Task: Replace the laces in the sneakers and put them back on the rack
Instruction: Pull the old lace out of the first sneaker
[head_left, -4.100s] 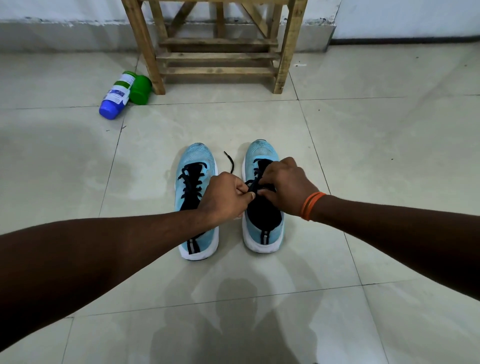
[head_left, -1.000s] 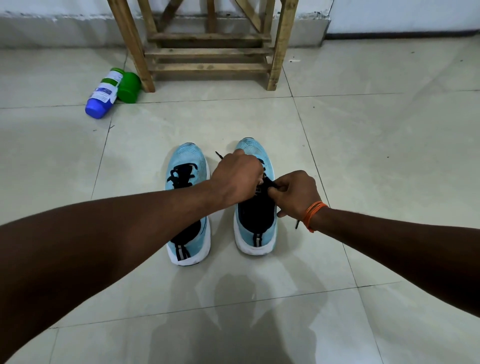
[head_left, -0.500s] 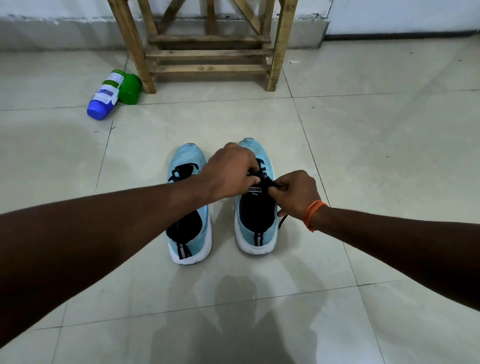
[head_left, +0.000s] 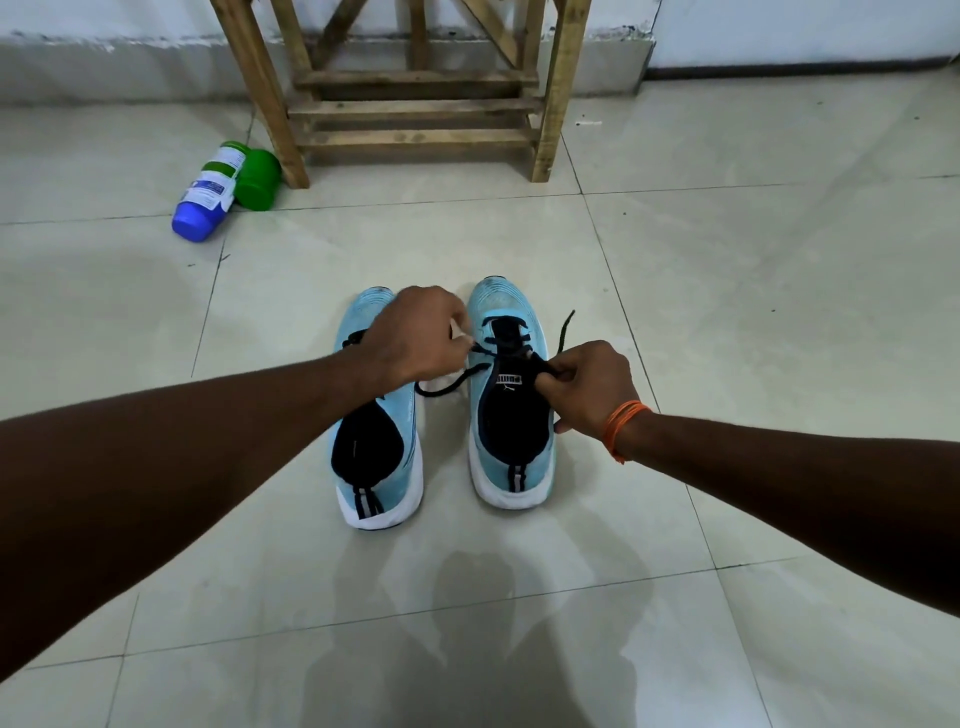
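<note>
Lacing the right sneaker (head_left: 511, 431); the pair sits on the floor (head_left: 727, 312) in front of the rack (head_left: 415, 109).
Left hand (head_left: 415, 338) hides most of the left sneaker (head_left: 363, 447) lacing, and the rack top is cut off by the frame. Left fingers pinch the black lace (head_left: 447, 387) between the shoes. Right hand (head_left: 587, 384) fingers grip its other run at the tongue (free tip pokes up past the knuckles). Count: two sneakers, two hands, one rack, one blue bottle (head_left: 208, 200), one green container (head_left: 258, 179) by the rack leg.

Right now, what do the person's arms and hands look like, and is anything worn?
Both arms are bare, with no sleeves in view. The left hand and right hand are ungloved. An orange thread band of several strands circles the right wrist.
</note>
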